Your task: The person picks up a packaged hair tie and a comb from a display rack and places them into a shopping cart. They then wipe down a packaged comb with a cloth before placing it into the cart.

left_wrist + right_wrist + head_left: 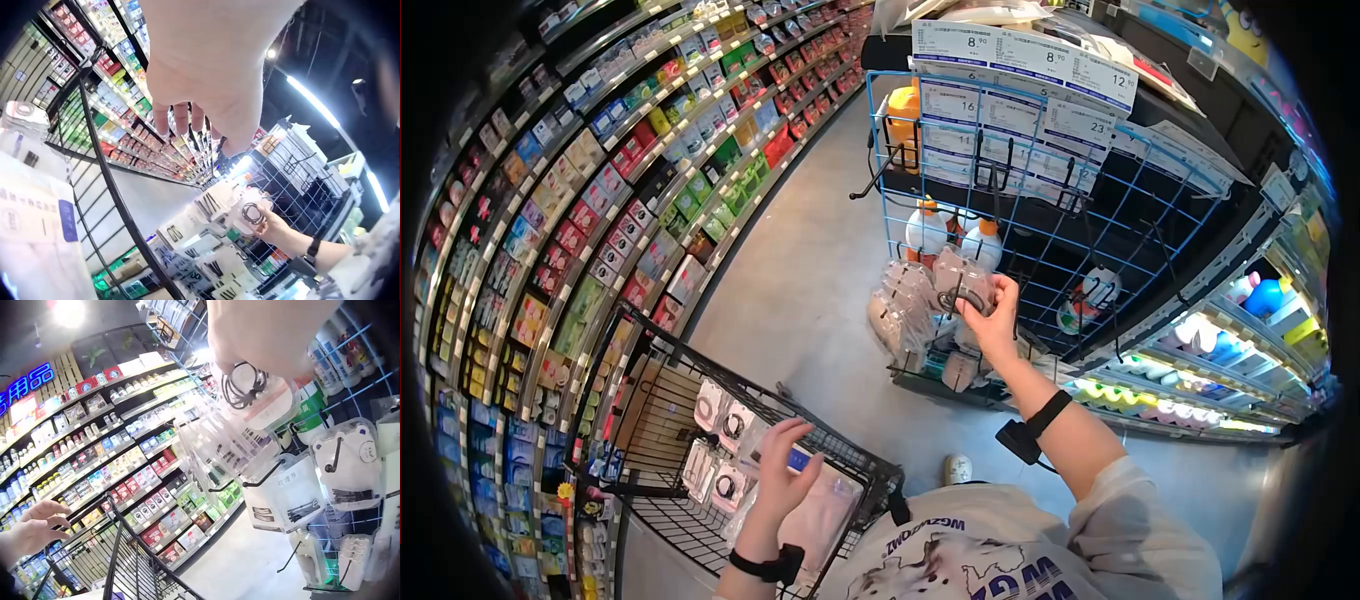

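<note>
My right hand (pixel 994 318) pinches a clear pack with dark hair ties (pixel 245 387) at the blue wire rack (pixel 880 180). Similar packs (pixel 900 305) hang on hooks just left of it. My left hand (pixel 778 475) is raised over the black wire cart (pixel 650 495), fingers apart and loosely bent, holding nothing. Inside the cart lie several hair-tie packs (pixel 728 487) and a large clear-wrapped pack (pixel 825 510) with a blue label. In the left wrist view the left hand (pixel 209 69) hangs above the cart's rim.
Long shelves of boxed goods (pixel 590 215) run along the left beyond a grey aisle floor (pixel 785 240). Price cards (pixel 1025 60) top the rack, and white bottles with orange caps (pixel 926 230) stand behind its wires. Lit shelves (pixel 1200 370) are at right.
</note>
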`<state>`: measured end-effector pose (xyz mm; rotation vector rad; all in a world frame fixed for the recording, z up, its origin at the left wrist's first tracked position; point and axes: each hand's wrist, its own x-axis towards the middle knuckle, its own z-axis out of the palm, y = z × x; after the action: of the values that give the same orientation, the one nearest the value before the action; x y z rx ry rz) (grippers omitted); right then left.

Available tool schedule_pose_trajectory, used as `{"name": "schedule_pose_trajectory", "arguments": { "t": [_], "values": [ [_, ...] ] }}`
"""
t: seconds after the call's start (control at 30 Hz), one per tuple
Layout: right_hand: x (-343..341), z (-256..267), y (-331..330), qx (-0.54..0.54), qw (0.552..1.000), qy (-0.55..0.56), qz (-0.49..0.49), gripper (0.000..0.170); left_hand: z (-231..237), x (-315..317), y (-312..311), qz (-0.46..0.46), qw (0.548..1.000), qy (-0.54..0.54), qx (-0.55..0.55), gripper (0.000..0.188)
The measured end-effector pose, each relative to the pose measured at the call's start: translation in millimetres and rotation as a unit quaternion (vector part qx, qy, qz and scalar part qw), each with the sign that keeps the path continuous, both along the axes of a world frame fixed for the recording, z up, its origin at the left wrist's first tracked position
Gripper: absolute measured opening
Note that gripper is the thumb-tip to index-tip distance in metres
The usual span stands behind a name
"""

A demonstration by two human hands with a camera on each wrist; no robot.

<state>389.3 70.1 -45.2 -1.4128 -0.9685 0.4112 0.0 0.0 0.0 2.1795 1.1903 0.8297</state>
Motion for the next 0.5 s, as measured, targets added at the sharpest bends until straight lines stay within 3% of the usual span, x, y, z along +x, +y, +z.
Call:
{"name": "schedule_pose_trajectory", "arguments": {
  "t": [0.07,0.17,0.27,0.5],
  "values": [
    [1.5,3.3,0.9,0.04,0.997,-0.037,0.06,0.047,3.4,23.7,6.7,-0.027,0.999,-0.022,-0.039,0.05],
    [15.7,8.7,-12.1,0.003,0.996,-0.042,0.081,0.041,3.5,74.0,10.2,-0.062,0.996,-0.041,-0.054,0.052],
    [7.5,22.7,-22.8,-0.006,0.991,0.024,0.133,0.041,-2.1,108.9,25.4,-0.074,0.993,-0.057,-0.072,0.057],
    [-9.9,49.2,-51.3,-0.012,0.985,0.061,0.161,0.042,-1.5,159.8,37.6,-0.015,0.985,-0.139,-0.096,0.065]
  ]
}}
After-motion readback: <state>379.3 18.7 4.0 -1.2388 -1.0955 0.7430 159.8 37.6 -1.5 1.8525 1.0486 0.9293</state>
